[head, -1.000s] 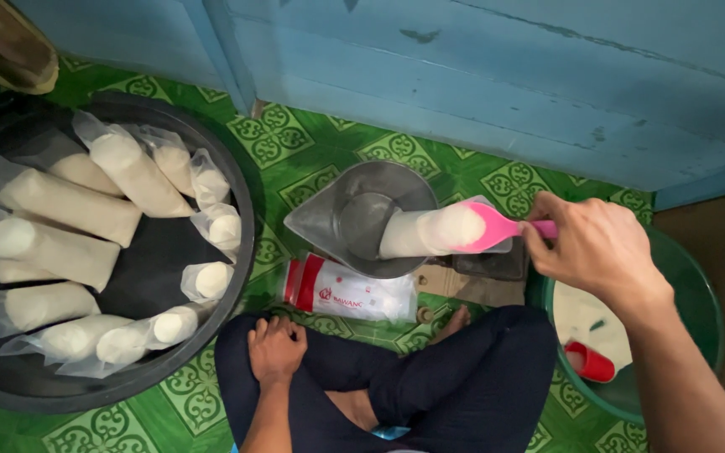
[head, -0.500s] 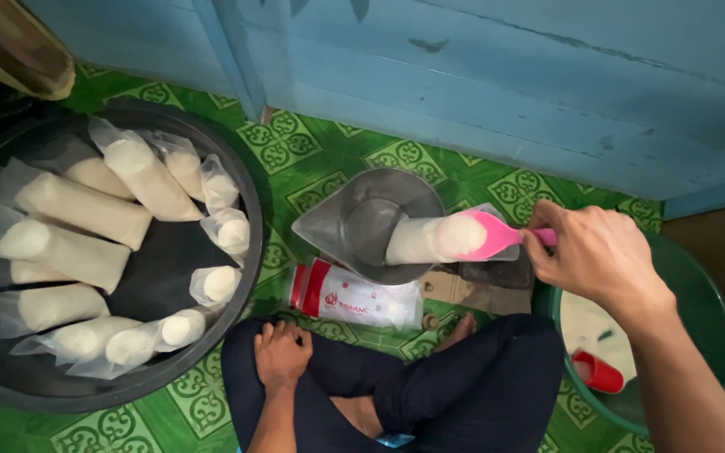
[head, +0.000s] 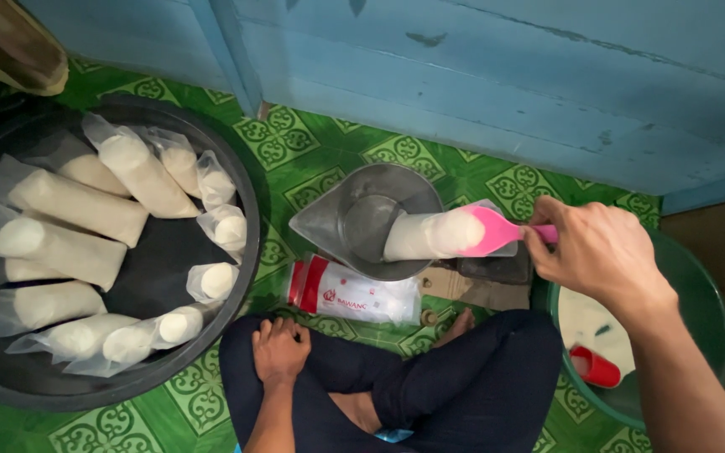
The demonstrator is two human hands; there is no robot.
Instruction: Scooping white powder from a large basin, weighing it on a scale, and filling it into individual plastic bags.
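Observation:
My right hand [head: 599,248] grips the handle of a pink spoon [head: 497,231] whose bowl sits inside the mouth of a clear plastic bag filled with white mix [head: 425,236]. That bag leans in a metal jug [head: 367,220] on the floor. My left hand [head: 279,349] rests on my crossed leg [head: 430,386] with fingers curled and nothing in it. A packet with red and white print [head: 354,294] lies in front of the jug.
A big black basin [head: 241,201] at left holds several filled plastic bags [head: 77,205]. A green bowl [head: 711,310] at right contains white mix and a red cup [head: 595,367]. A blue wall [head: 497,75] stands behind; green patterned floor [head: 295,143] lies underneath.
The spoon has pushed slightly deeper into the bag's mouth. My left hand stays on my leg.

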